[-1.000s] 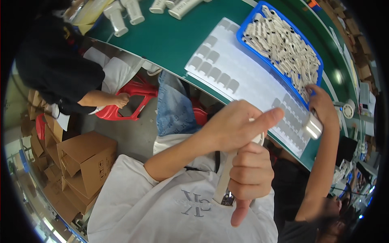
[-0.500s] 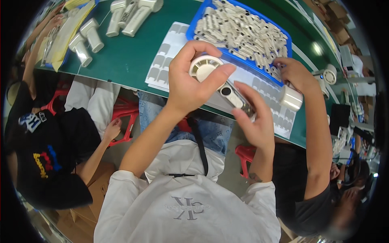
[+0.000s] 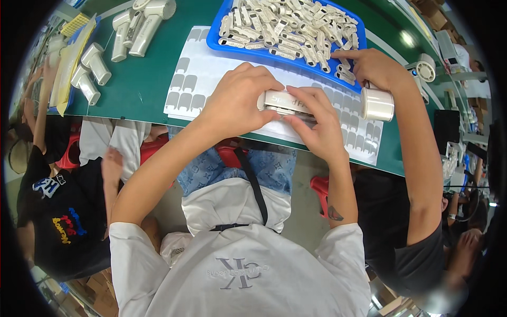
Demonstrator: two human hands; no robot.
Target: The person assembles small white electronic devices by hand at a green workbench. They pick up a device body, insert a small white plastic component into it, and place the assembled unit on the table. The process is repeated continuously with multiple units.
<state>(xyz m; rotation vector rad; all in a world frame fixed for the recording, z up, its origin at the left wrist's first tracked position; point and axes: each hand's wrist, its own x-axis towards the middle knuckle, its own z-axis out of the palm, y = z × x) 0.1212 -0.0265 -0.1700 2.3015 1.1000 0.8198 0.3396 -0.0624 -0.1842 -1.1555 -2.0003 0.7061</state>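
Note:
In front of my chest, above the table's near edge, I hold a white handheld fan (image 3: 285,99) crosswise in both hands. My left hand (image 3: 240,98) is closed round its left end, hiding the round head. My right hand (image 3: 319,124) grips the other end, thumb below and fingers over the top. The fan's smooth side faces up, and a narrow gap shows along its lower edge. Beneath my hands lie white sheets (image 3: 177,90) with rows of grey rounded stickers. Past them stands a blue tray (image 3: 211,39) full of small off-white button panels (image 3: 285,31).
At the right a co-worker's hand (image 3: 377,68) reaches into the tray, beside a white fan head (image 3: 377,104). More white fans (image 3: 142,26) lie at the back left, and two (image 3: 92,74) near a yellow-lined tray (image 3: 74,68). Another person sits at my left.
The fan has turned over: its round grille and button panel faced up before, and now its plain side does. My right hand has closed on its end. The view has shifted slightly.

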